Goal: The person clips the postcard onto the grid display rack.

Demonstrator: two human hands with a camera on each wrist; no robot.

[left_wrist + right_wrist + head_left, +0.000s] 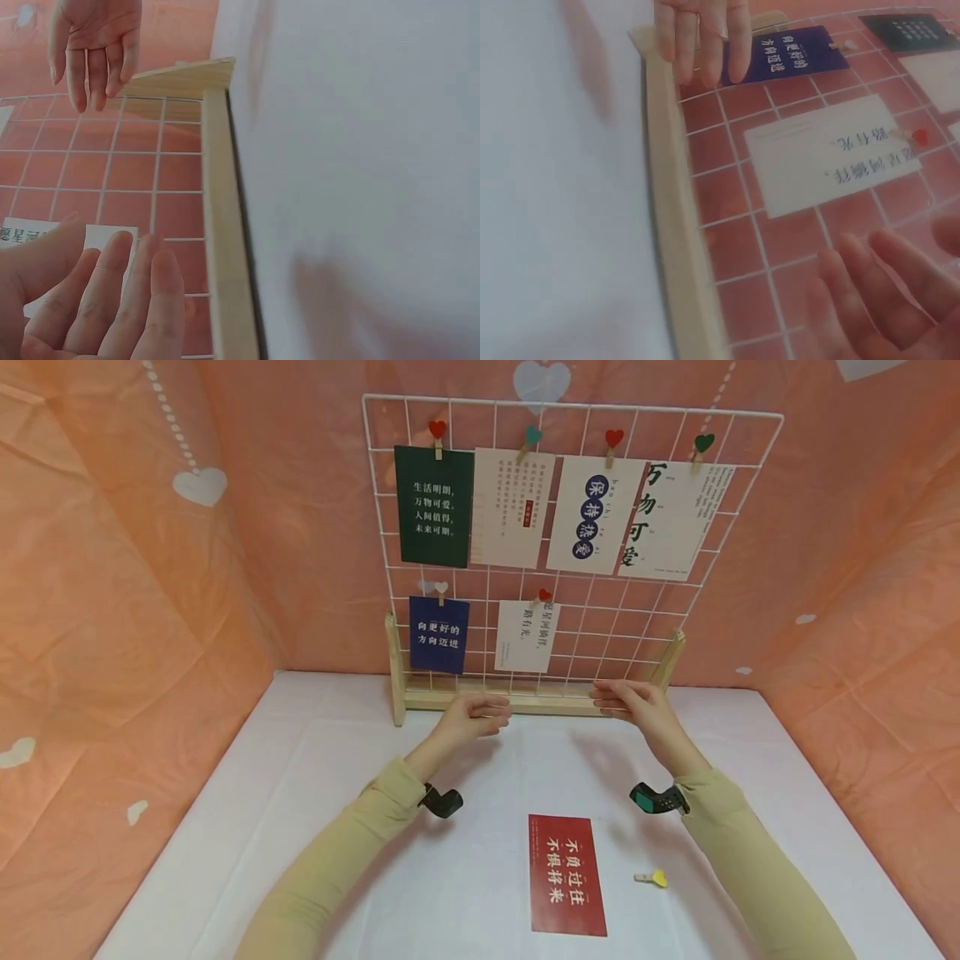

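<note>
My left hand (476,718) hovers before the wooden base of a white wire grid rack (577,652), holding nothing. My right hand (630,697) is likewise bare, near the rack's right foot; in both wrist views the fingers look relaxed and extended. Above them, small heart-topped clothespins hold cards on the grid. The lower row has a navy card (438,635) and a small white card (525,637). Flat on the table lie a red card (566,875) with white characters and, to its right, a yellow-heart clothespin (652,878).
Along the grid's top row hang a dark green card (435,506), a cream card (513,508), a white card with blue circles (596,516) and a white card with green characters (671,522). Orange cloth (135,577) surrounds the white table (315,752) at the back and sides.
</note>
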